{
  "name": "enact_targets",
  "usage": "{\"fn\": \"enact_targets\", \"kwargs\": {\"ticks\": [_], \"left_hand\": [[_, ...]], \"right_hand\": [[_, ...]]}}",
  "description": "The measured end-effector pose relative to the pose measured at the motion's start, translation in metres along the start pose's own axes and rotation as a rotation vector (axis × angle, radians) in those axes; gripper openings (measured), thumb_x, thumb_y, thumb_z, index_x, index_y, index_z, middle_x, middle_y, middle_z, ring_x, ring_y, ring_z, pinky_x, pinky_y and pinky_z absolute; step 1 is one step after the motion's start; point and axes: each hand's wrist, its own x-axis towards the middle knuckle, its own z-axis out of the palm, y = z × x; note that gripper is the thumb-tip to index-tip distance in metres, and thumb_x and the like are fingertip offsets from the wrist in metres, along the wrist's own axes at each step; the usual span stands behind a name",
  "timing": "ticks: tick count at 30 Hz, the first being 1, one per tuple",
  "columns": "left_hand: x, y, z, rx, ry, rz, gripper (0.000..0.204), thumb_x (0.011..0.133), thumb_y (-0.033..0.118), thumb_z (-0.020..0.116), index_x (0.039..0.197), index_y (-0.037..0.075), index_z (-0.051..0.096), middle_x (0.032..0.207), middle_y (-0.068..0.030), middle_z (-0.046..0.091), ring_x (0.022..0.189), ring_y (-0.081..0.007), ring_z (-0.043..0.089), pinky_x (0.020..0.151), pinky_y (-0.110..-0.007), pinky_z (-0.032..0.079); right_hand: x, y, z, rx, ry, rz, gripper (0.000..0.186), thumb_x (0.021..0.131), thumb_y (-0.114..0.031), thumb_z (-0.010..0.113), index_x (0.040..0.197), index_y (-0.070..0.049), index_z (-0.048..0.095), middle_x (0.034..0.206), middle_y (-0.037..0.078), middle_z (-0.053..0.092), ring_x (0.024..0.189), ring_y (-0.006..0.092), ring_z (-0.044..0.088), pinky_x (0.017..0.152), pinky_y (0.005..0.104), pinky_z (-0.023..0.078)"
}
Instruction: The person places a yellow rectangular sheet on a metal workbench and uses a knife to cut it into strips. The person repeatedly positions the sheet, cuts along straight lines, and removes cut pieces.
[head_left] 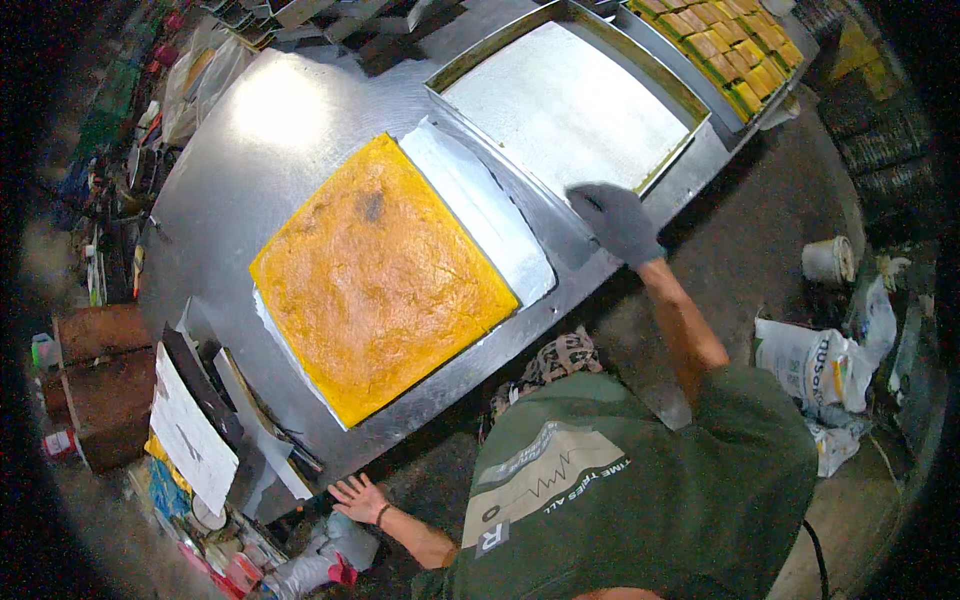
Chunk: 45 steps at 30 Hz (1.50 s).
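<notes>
A large square yellow-orange cake slab (375,285) lies on a white sheet (470,200) on the metal table. Beyond it to the right stands a shallow square metal baking tray (475,125), lined with white paper (570,100). My right hand (618,222), in a dark grey glove, is closed over the near corner of this tray; its fingertips are partly hidden. My left hand (360,500) is bare, with its fingers spread, close to the table's near left corner. Nothing shows in that hand.
A tray of cut yellow cake pieces (725,50) stands at the far right. Thin boards (195,430) lean at the table's left end. A white bucket (828,260) and a printed sack (810,365) stand on the floor at right. Metal pans (330,12) crowd the far edge.
</notes>
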Motion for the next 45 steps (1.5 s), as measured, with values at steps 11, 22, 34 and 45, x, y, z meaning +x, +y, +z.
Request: {"fn": "enact_targets", "kwargs": {"ticks": [11,22,34,45], "left_hand": [[-0.001,0.031,-0.002,0.369,-0.154,0.17,0.06,0.101,0.052,0.04,0.153,0.021,0.036,0.161,-0.0056,0.027,0.15,-0.0261,0.023,0.116,-0.065,0.008],[0.02,-0.001,-0.027,0.642,-0.106,0.055,0.066,0.096,0.057,0.044,0.15,0.021,0.038,0.155,-0.0056,0.036,0.144,-0.0249,0.035,0.112,-0.064,0.017],[0.09,-0.036,0.004,0.573,0.215,0.046,0.065,0.089,0.055,0.057,0.14,0.018,0.041,0.122,-0.0056,0.054,0.087,-0.0211,0.057,0.083,-0.052,0.038],[0.072,-0.008,-0.014,0.572,0.058,-0.085,0.073,0.082,0.057,0.063,0.143,0.025,0.038,0.13,-0.0055,0.047,0.105,-0.0229,0.059,0.083,-0.057,0.038]], "right_hand": [[0.149,0.009,0.116,-0.184,-0.039,0.032,0.033,0.089,-0.037,0.06,0.079,-0.008,0.073,0.08,0.016,0.068,0.082,0.0357,0.067,0.077,0.0483,0.053],[0.0,0.056,-0.04,0.232,-0.392,0.508,0.034,0.089,-0.038,0.067,0.099,-0.007,0.077,0.098,0.011,0.074,0.09,0.0188,0.068,0.078,0.0346,0.054],[-0.119,0.127,-0.041,-0.318,0.359,0.429,0.024,0.083,-0.022,0.069,0.102,-0.008,0.073,0.096,0.016,0.071,0.093,0.0354,0.066,0.083,0.0447,0.052],[0.053,0.063,0.027,-0.497,-0.643,0.032,0.016,0.072,-0.02,0.069,0.077,-0.006,0.075,0.073,0.018,0.07,0.068,0.0362,0.069,0.069,0.0498,0.054]]}}
